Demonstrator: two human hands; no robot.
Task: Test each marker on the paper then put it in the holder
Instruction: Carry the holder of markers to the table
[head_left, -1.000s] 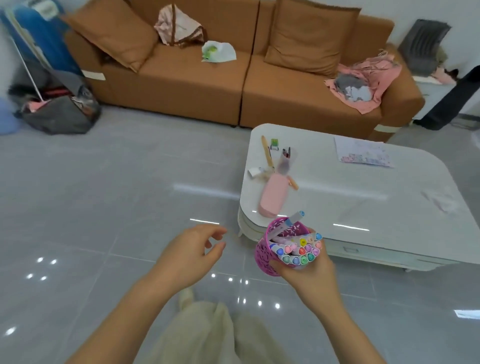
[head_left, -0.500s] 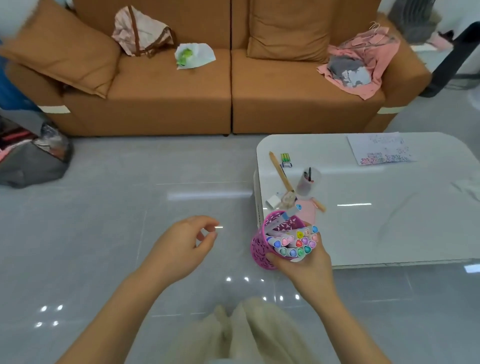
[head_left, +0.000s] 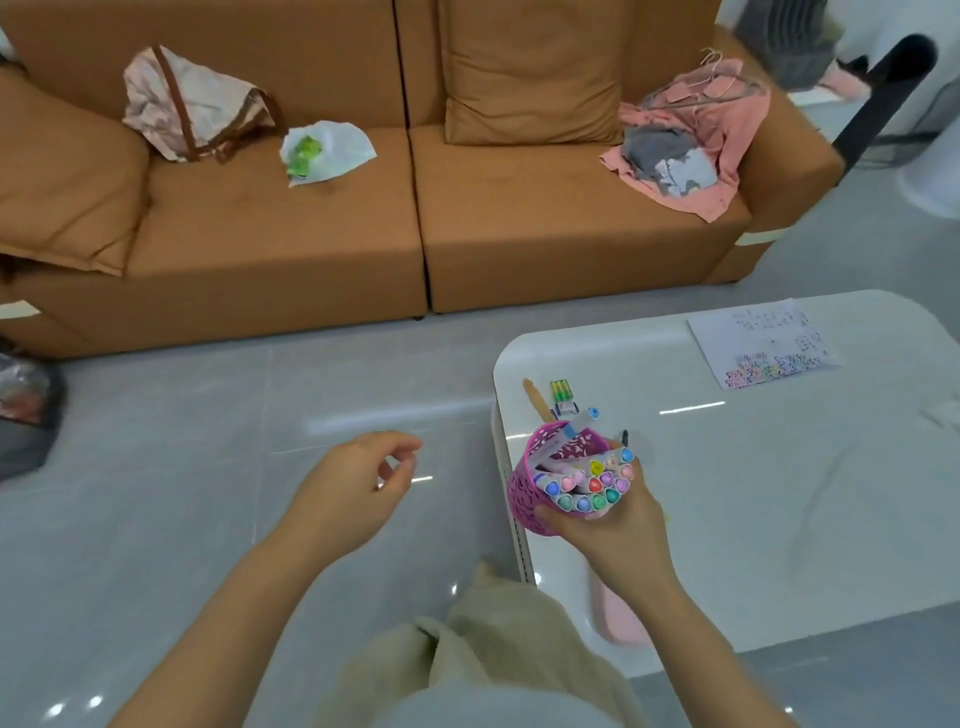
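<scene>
Pink holder (head_left: 524, 493), crammed with markers (head_left: 587, 486), is gripped by the right hand (head_left: 623, 530) over the worktop's (head_left: 779, 493) nine-o'clock edge. The left hand (head_left: 353, 488) hangs loosely curled and empty. Best to set it upright near the paper (head_left: 763, 343), at one o'clock. Marker barrels hidden; pink shape under the wrist blurred.

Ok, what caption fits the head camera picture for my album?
Right hand holds a pink holder of markers by the white table; left hand empty.
</scene>
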